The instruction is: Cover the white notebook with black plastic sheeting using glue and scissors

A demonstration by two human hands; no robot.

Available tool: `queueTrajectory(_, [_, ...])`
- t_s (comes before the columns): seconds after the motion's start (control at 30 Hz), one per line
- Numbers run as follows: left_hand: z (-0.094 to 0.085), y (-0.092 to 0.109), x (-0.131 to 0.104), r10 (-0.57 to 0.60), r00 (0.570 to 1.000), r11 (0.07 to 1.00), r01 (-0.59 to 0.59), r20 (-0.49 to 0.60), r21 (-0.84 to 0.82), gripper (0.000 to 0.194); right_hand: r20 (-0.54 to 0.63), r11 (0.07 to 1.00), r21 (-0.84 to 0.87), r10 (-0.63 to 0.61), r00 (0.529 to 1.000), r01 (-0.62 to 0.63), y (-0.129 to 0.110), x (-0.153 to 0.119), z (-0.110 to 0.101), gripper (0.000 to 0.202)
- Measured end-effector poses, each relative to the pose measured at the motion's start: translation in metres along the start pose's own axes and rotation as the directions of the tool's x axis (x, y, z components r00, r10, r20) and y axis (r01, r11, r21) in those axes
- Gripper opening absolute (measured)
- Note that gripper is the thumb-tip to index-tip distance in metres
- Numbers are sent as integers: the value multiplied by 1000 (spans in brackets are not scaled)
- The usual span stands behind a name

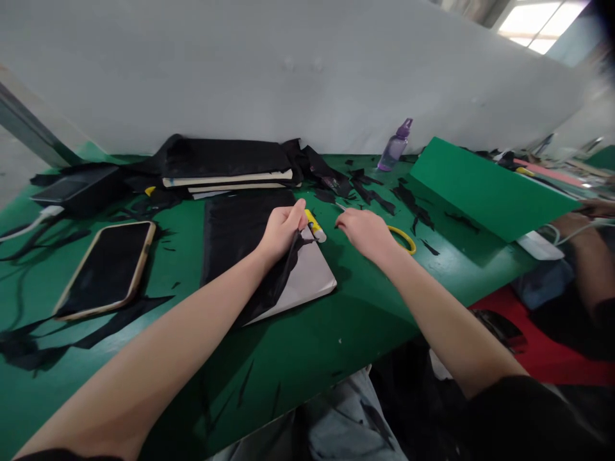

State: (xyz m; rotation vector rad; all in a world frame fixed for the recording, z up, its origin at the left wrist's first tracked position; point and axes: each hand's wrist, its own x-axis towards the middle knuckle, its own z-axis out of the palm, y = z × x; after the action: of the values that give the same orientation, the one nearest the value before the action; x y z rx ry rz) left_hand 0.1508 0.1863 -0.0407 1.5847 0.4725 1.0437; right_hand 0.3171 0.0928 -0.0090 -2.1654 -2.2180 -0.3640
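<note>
Green tabletop (365, 314), scraps all over. Far left, a black box (79, 191) sat with a white plug (50, 212) at its front. Next came a phone (106, 269) in a tan case, screen dark, with black strips (122, 320) lying around its near end. Further back, a black-covered stack (225, 159) with pale edges stood near the wall (269, 70). In front of it, black fabric (233, 234) lay partly over a pale flat block (310, 272). The left hand (284, 227) was closed, pinching the fabric's edge above the block. A yellow-and-white item (314, 226) lay just beside that hand. The right hand (364, 232) was curled around a metal-tipped tool (341, 207), mostly hidden, apart from the fabric. A yellow loop (404, 239) showed beside the right hand; couldn't tell if it belonged to the tool. Behind stood a purple bottle (394, 150), tilted in view. Then black scraps (414, 205), a slanted green board (490, 189), a white block-shaped device (541, 246) under its near corner, and another person's forearm (592, 262).
</note>
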Motion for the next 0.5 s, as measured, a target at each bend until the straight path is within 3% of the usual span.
queueTrajectory(0.07, [0,-1,0,-3,1000,1000,3,2,5,55,-69,988,42,153,986,-150,5,6,-3,30])
queueTrajectory(0.13, [0,0,0,-3,1000,1000,3,13,2,55,-158,956,233,217,963,-177,1,10,-6,31])
queueTrajectory(0.2, [0,1,0,3,1000,1000,-2,20,-22,54,-236,861,505,209,949,-64,-9,13,-8,29])
queueTrajectory(0.27, [-1,2,1,-1,1000,997,2,13,-82,54,-293,670,735,177,940,103,-23,15,-7,29])
queueTrajectory(0.37, [-6,2,3,-64,997,978,57,-30,-202,53,-322,398,888,182,929,229,-41,15,3,30])
queueTrajectory(0.43, [-11,-2,6,-130,989,960,108,-68,-258,52,-305,355,905,158,939,234,-50,13,10,26])
queueTrajectory(0.5, [-15,-8,9,-183,978,945,146,-104,-294,50,-273,374,902,108,956,216,-54,11,16,23])
